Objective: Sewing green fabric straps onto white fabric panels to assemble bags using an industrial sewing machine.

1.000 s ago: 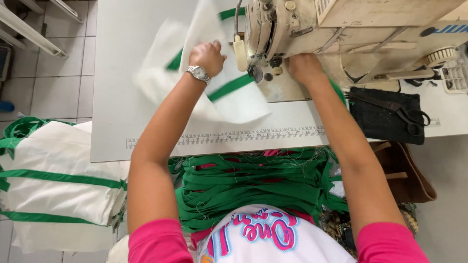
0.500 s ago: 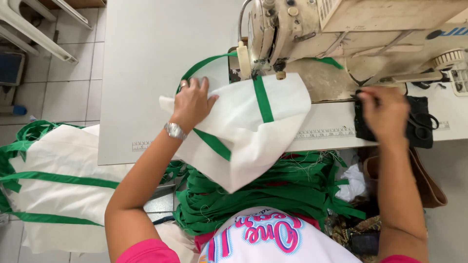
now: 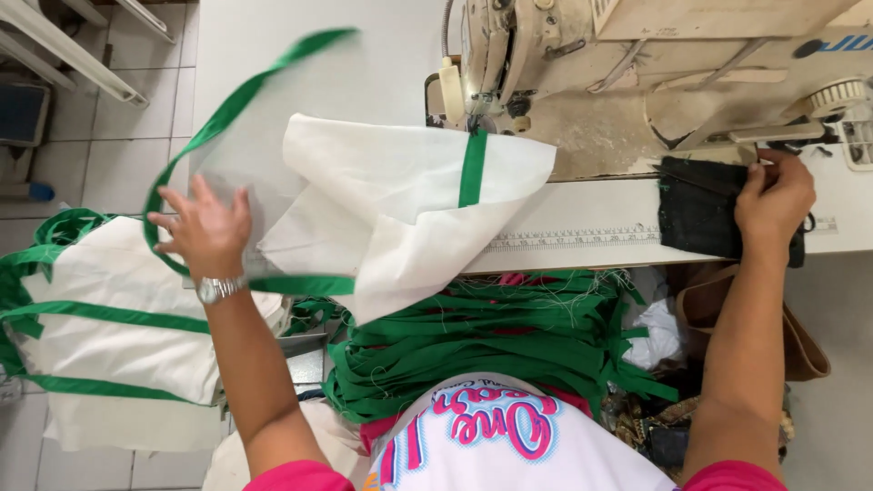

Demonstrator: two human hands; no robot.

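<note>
A white fabric bag [image 3: 400, 209] with a green stripe lies half on the table, one end under the sewing machine's needle [image 3: 496, 91]. Its long green strap [image 3: 245, 100] arcs up and blurs in the air to the left. My left hand [image 3: 205, 232], with a wristwatch, hovers inside that loop with its fingers spread and holds nothing. My right hand [image 3: 773, 195] is at the table's right end, fingers curled over the edge of a black pouch [image 3: 700, 214].
The cream sewing machine [image 3: 655, 55] fills the top right. A thick bundle of green straps [image 3: 482, 336] lies on my lap. A stack of white bags with green straps [image 3: 100, 318] sits at the left over tiled floor. A brown bag [image 3: 800, 345] hangs at the right.
My left hand pulled the bag out from the machine toward the left and let go, so the strap flies up. My right hand left the needle area and reached the black pouch.
</note>
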